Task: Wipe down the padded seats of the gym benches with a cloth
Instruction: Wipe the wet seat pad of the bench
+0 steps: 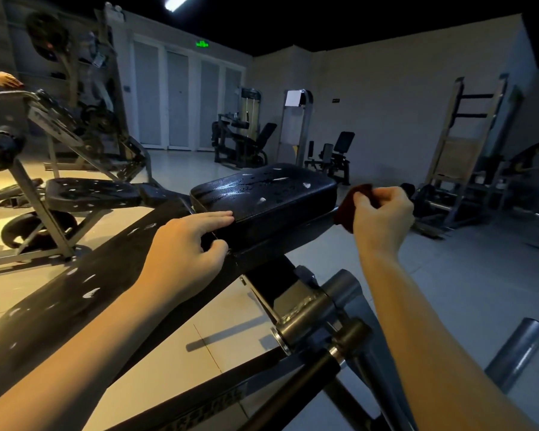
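At the far left edge, another person's hand (4, 79) rests on the top of a weight machine (72, 98). Below it stands a neighbouring bench whose black padded seat (91, 191) is flecked with pale worn spots.

Nearer, the long black back pad (72, 293) of the near bench slants from the near left up toward the middle, also scuffed white in places. The left grip (193, 244), a bare hand, lies where this back pad meets the seat pad (268, 194). Its fingers are laid out straight on the pad's near edge and its thumb is against the side below. It holds nothing.

The seat pad is black, with a glossy sheen and a few white marks on top. Under it, the grey steel frame (311, 306) of the bench runs down to the tiled floor (181, 356).

Just right of the seat pad, off its edge and in the air, the right grip (383, 216) has its fingers curled round a bunched dark red cloth (361, 194). The cloth sits beside the pad's right end; whether it touches the pad cannot be told.

A grey metal tube (517, 353) lies at the near right. Far right, a tall rack (467, 135) stands by the wall.
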`<state>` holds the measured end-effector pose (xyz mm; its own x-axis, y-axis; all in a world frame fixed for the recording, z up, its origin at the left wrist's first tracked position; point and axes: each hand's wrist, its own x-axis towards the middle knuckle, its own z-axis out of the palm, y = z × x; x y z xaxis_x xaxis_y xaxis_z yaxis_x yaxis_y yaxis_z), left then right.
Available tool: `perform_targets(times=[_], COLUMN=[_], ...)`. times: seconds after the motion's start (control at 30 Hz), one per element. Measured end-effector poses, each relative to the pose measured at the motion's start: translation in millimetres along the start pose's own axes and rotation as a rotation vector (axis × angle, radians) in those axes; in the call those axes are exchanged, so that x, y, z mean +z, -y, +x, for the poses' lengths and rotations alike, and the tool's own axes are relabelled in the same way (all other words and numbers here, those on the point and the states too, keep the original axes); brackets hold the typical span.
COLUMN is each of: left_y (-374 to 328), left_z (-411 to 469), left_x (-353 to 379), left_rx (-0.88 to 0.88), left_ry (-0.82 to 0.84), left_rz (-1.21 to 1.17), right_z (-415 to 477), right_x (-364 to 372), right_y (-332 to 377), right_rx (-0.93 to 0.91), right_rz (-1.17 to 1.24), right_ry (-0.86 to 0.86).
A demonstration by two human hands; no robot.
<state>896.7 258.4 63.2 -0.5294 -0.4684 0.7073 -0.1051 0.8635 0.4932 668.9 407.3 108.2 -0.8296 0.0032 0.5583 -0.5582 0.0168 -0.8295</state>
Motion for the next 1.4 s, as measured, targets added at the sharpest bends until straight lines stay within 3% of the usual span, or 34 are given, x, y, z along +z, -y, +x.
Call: perform_targets(times=[0.1,0.4,0.7,0.83,0.9,1.0,1.17,1.4], left_y=[-1,-1,-2,-5,-12,-28,-38,-38], left_z=[-1,0,1,-4,-16,-35,-37,-28], left_x=[-1,-1,-8,-13,-16,-19,-12,-11], left_rx=[0.010,-0.007,-0.009,-0.029,0.036,0.156,0.234,0.077], left_ry=[0.000,0.010,0.061,0.104,0.051,-0.067,0.040,-0.118], left_rz=[-0.003,-0.023,-0.034,-0.078,-0.071,-0.065,0.057,-0.064], right_z=[-8,-86,-135,-130,-124,-119,-129,-139], right_x=[27,52,42,21,11,3,-4,-9], right_y=[-5,-2,21,34,39,45,66,73], right_rx=[0.068,-0.029,-0.119,0.095,0.228,0.281,0.406,0.459], right_rz=[0.014,0.069,0.060,0.193,0.264,0.251,0.386,0.554], right_ry=[-0.018,-0.010,0.248,0.567,0.552,0.479,0.526,0.691])
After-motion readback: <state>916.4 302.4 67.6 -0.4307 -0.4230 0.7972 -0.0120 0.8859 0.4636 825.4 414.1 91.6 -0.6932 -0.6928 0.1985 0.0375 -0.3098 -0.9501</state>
